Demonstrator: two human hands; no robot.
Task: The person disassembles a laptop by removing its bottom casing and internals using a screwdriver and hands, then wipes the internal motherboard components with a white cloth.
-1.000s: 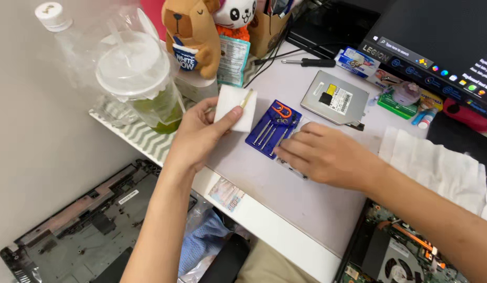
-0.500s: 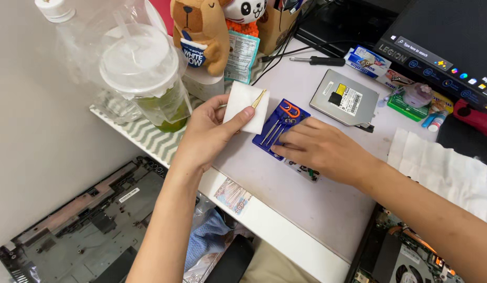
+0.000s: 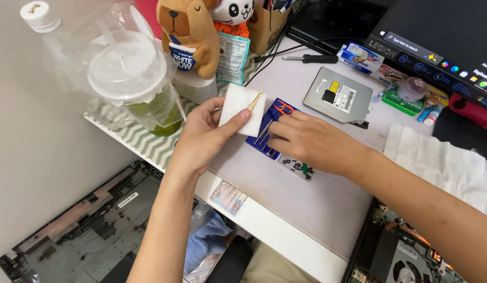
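Observation:
My left hand [image 3: 201, 137] holds a white square pad [image 3: 241, 107] between thumb and fingers, just above the desk. A thin gold-coloured stick [image 3: 255, 100] lies against the pad's right corner. Right beside it sits a blue tool case [image 3: 275, 118] with an orange-handled tool at its top. My right hand [image 3: 311, 142] rests on the case's lower half, fingertips pinched on a thin metal tool [image 3: 263, 132] in it. A small strip with dark screws [image 3: 298, 167] lies just below this hand.
A lidded plastic cup of green drink [image 3: 136, 84] stands left, with plush toys [image 3: 188, 36] behind. A silver optical drive [image 3: 338, 97], a screwdriver [image 3: 306, 58], a white cloth [image 3: 442, 165] and a laptop screen [image 3: 442, 47] are on the right. An opened laptop base [image 3: 91, 225] lies lower left.
My right hand has slid slightly up and left on the blue case, uncovering the screw strip. My left hand keeps the white pad in about the same place.

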